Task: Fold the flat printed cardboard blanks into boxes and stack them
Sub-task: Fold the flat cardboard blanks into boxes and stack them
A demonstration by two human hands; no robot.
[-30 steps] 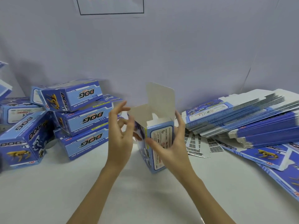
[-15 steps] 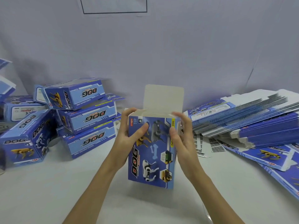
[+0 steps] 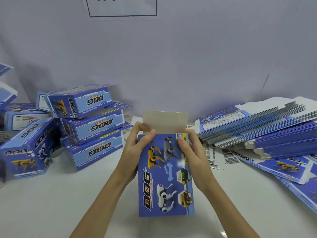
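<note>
Head view: both hands on one blue printed box (image 3: 165, 176), held upright at centre, above the white table (image 3: 51, 208); whether its bottom edge touches the table I can't tell. Left hand (image 3: 135, 152) grips the top left corner, thumb on the printed front, fingers curled behind. Right hand (image 3: 192, 155) grips the top right corner the same way, thumb on the front. Top flap (image 3: 165, 122) stands up, open, plain inner side toward the camera. Folded boxes (image 3: 89, 122) are stacked on their sides at left, more loose ones beside them. Pile of flat blanks (image 3: 267, 129) at right, fanned out, well apart from the held box. Plain wall (image 3: 188, 57) behind.
</note>
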